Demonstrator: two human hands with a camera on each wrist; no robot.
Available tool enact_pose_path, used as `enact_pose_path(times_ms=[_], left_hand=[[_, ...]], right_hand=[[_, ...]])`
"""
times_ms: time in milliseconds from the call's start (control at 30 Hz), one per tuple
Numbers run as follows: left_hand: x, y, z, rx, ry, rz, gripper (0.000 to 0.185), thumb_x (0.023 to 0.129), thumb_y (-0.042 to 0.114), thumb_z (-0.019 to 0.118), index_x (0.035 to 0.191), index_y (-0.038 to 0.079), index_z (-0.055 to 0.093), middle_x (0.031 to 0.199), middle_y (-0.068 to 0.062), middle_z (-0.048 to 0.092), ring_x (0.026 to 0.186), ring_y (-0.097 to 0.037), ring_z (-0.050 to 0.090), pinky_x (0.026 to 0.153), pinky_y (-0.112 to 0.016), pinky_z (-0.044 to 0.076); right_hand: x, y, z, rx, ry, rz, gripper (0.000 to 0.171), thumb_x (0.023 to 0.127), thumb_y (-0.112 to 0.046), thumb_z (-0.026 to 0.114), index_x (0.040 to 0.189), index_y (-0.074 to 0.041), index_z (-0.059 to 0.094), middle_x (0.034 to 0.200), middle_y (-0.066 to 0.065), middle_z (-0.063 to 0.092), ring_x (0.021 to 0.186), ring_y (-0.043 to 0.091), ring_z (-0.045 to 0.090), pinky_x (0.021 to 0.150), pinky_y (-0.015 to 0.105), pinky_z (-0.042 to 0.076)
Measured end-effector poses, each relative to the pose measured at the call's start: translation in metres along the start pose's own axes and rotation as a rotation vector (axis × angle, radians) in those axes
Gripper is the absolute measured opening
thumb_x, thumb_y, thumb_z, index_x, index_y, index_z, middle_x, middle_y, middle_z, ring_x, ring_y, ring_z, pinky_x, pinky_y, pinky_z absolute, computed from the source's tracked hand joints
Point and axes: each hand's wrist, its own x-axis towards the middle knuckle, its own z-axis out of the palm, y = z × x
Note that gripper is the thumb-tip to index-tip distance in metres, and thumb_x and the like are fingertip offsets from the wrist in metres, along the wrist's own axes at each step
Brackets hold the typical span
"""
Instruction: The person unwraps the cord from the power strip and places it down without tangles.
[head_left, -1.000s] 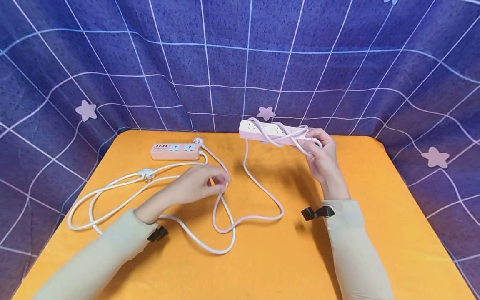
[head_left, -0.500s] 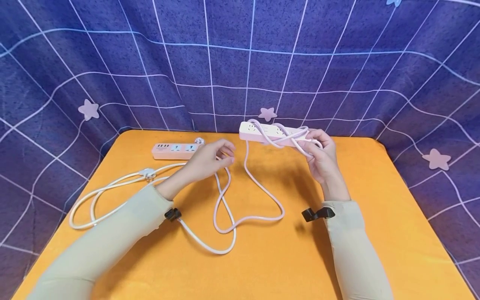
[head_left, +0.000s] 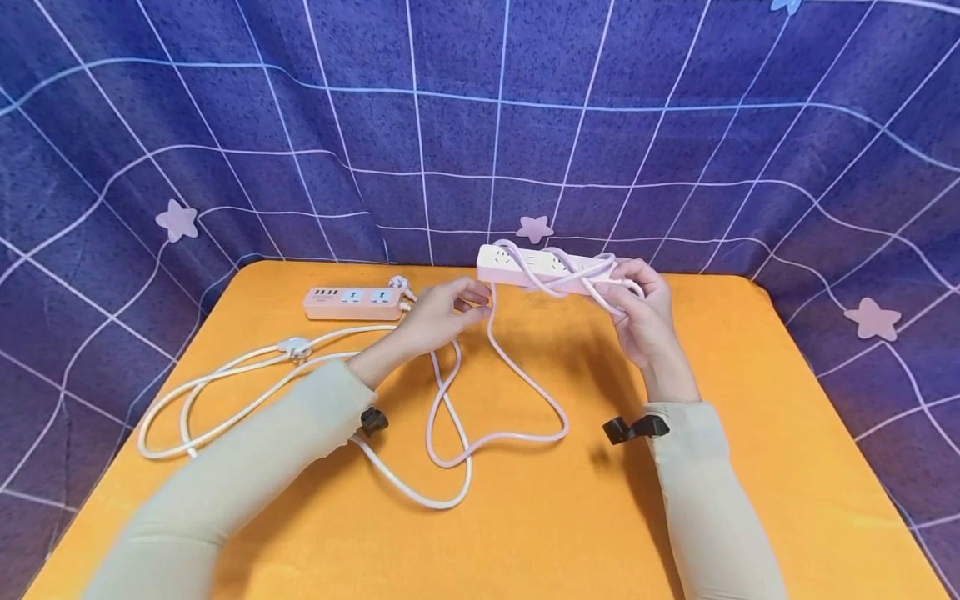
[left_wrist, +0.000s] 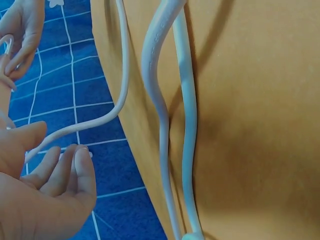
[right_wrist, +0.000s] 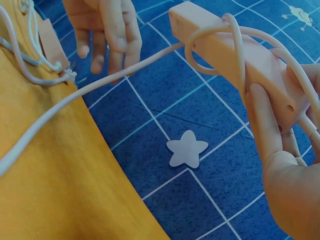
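In the head view my right hand [head_left: 643, 312] grips the right end of a pink-and-white power strip [head_left: 510, 265], held up above the orange table. Its pale lilac cord [head_left: 528, 379] is looped around the strip, then hangs from the left end onto the table. My left hand [head_left: 448, 313] is beside this hanging stretch, thumb and fingers parted and loosely curved. In the left wrist view the cord [left_wrist: 95, 122] runs behind the thumb of the left hand [left_wrist: 55, 195]. The right wrist view shows the strip's underside [right_wrist: 225, 55], with the right hand's fingers [right_wrist: 262, 117] against it.
A second pink power strip [head_left: 352, 303] lies at the table's back left, close to my left forearm. Its white cord [head_left: 167, 454] spreads in loops with a plug [head_left: 294, 347], and crosses the lilac cord near the middle. A blue grid-patterned curtain [head_left: 480, 133] stands behind the table [head_left: 570, 525].
My left hand has let go of the lilac cord's lower stretch near the plug and moved up and right to the hanging cord. The right hand and its strip stay nearly still.
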Motion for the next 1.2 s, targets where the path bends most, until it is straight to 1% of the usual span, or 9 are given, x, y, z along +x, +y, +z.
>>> enact_pose_path(times_ms=[133,233,367,467,633,833,1033,1200], left_hand=[[0.0028,0.0012,0.0046,-0.008,-0.002,-0.011,0.026,0.103,0.025,0.072,0.126,0.012,0.069,0.122,-0.005,0.075,0.113,-0.023,0.07,0.102,-0.038,0.053],[0.0032,0.0029,0.0062,-0.018,0.006,-0.017,0.026,0.103,0.025,0.071,0.125,0.011,0.069,0.121,-0.007,0.075,0.113,-0.024,0.07,0.103,-0.039,0.054],[0.0028,0.0035,0.0069,-0.028,0.01,-0.026,0.025,0.104,0.027,0.07,0.123,0.012,0.07,0.119,-0.006,0.075,0.113,-0.024,0.07,0.103,-0.039,0.053],[0.0031,0.0029,0.0067,-0.028,0.008,-0.032,0.024,0.104,0.028,0.07,0.122,0.013,0.07,0.118,-0.004,0.076,0.115,-0.023,0.07,0.104,-0.04,0.053],[0.0037,0.0015,0.0066,-0.024,0.0,-0.043,0.026,0.105,0.031,0.069,0.124,0.014,0.07,0.12,-0.004,0.076,0.116,-0.024,0.069,0.103,-0.042,0.053],[0.0047,-0.0013,0.008,-0.017,-0.011,-0.056,0.03,0.106,0.031,0.068,0.128,0.011,0.069,0.119,-0.004,0.076,0.115,-0.024,0.069,0.104,-0.041,0.053],[0.0047,-0.0028,0.0093,0.0,-0.005,-0.051,0.027,0.106,0.031,0.068,0.126,0.014,0.071,0.116,-0.003,0.077,0.112,-0.023,0.07,0.102,-0.041,0.053],[0.0046,-0.004,0.01,0.006,-0.002,-0.032,0.028,0.105,0.03,0.069,0.126,0.012,0.073,0.114,-0.002,0.078,0.111,-0.022,0.071,0.099,-0.042,0.054]], right_hand=[[0.0,-0.0002,0.0002,-0.004,-0.002,0.003,0.035,0.084,0.025,0.05,0.087,-0.005,0.068,0.109,0.008,0.065,0.097,0.017,0.07,0.08,0.032,0.065],[-0.0002,0.0001,-0.0002,-0.012,0.001,0.005,0.035,0.085,0.025,0.05,0.088,-0.005,0.068,0.109,0.008,0.065,0.094,0.016,0.07,0.078,0.03,0.064],[-0.0002,0.0008,-0.0006,-0.003,-0.002,0.008,0.035,0.085,0.025,0.051,0.087,-0.005,0.068,0.111,0.008,0.065,0.097,0.017,0.07,0.08,0.03,0.064],[-0.0006,0.0008,-0.0003,0.005,-0.012,0.01,0.034,0.084,0.026,0.051,0.087,-0.004,0.068,0.113,0.008,0.064,0.1,0.018,0.069,0.082,0.033,0.064],[-0.0011,0.0006,0.0001,0.006,-0.018,0.011,0.033,0.085,0.025,0.052,0.088,-0.004,0.067,0.112,0.007,0.062,0.097,0.018,0.07,0.08,0.032,0.065],[-0.0015,0.0005,0.0,0.005,-0.028,0.006,0.033,0.085,0.024,0.051,0.088,-0.004,0.067,0.113,0.009,0.064,0.097,0.018,0.07,0.079,0.032,0.065],[-0.0012,0.0008,0.0,0.008,-0.032,0.006,0.033,0.085,0.024,0.05,0.089,-0.003,0.067,0.113,0.01,0.065,0.097,0.018,0.071,0.081,0.034,0.065],[-0.0015,0.0008,-0.0002,0.003,-0.034,0.015,0.032,0.086,0.023,0.05,0.09,-0.004,0.067,0.115,0.01,0.065,0.098,0.019,0.071,0.082,0.035,0.065]])
